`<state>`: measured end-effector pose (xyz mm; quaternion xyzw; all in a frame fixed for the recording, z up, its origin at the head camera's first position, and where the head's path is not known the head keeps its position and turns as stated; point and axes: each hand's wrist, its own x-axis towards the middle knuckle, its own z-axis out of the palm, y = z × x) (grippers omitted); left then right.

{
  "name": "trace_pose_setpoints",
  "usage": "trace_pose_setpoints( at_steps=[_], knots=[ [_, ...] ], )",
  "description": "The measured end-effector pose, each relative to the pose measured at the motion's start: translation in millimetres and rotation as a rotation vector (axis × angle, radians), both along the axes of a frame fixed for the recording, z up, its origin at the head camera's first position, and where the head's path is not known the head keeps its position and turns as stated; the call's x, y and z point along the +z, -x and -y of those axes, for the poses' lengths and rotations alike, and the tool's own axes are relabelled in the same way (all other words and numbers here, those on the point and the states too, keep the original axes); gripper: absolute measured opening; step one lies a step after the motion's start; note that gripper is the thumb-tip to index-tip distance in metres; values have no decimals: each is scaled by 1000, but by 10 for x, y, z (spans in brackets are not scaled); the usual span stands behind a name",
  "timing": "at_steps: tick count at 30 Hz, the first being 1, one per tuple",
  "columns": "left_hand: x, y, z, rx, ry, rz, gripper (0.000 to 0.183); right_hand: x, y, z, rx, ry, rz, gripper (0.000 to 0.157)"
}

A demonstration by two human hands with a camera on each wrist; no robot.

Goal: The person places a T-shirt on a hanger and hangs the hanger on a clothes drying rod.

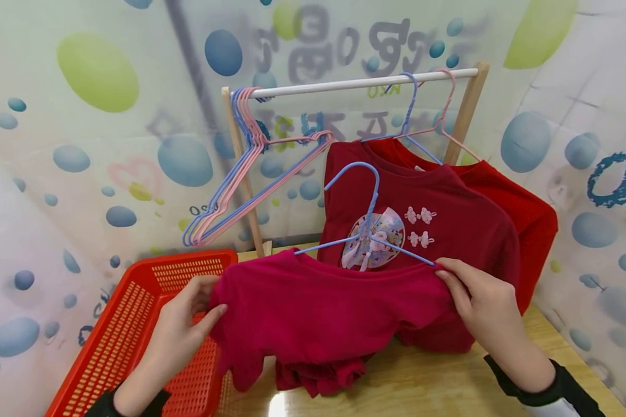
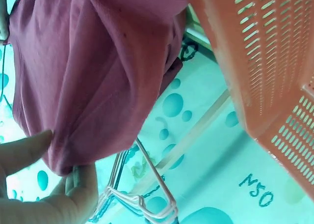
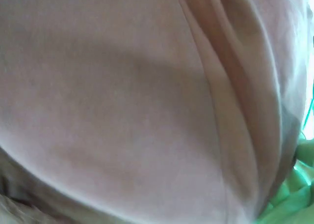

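Observation:
A magenta shirt is stretched between both hands in the head view. Inside its neckline sits a blue hanger, its hook standing up above the collar. My left hand pinches the shirt at the left shoulder; in the left wrist view that hand's thumb and fingers grip a fold of cloth. At the other shoulder, by the hanger's right end, my right hand pinches the shirt's edge. Close cloth fills most of the right wrist view. The lower part of the shirt bunches over the wooden table.
Behind stands a rack with a white rail. Several blue and pink hangers hang bunched at its left. A dark red shirt and a bright red garment hang at its right. An orange-red basket stands at the left.

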<state>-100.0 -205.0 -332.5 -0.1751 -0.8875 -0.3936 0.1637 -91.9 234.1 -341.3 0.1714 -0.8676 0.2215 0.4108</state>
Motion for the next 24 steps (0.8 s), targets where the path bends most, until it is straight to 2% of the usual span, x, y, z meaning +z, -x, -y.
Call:
trace_pose_setpoints(
  at_steps=[6,12,15,18,21,24],
  knots=[
    [55,93,-35,-2,65,50,51,78,-105,45,23,-11,136,34],
    [154,133,-37,25,158,112,59,114,-173,55,97,17,255,26],
    [172,113,-48,29,174,92,60,132,-211,44,122,47,361,21],
    [167,83,-69,33,173,55,58,168,-220,19,133,105,520,15],
    [157,59,-98,38,170,18,54,211,-198,-12,163,191,691,17],
    [147,46,-136,45,164,-14,51,236,-166,-22,199,236,749,19]
  ],
)
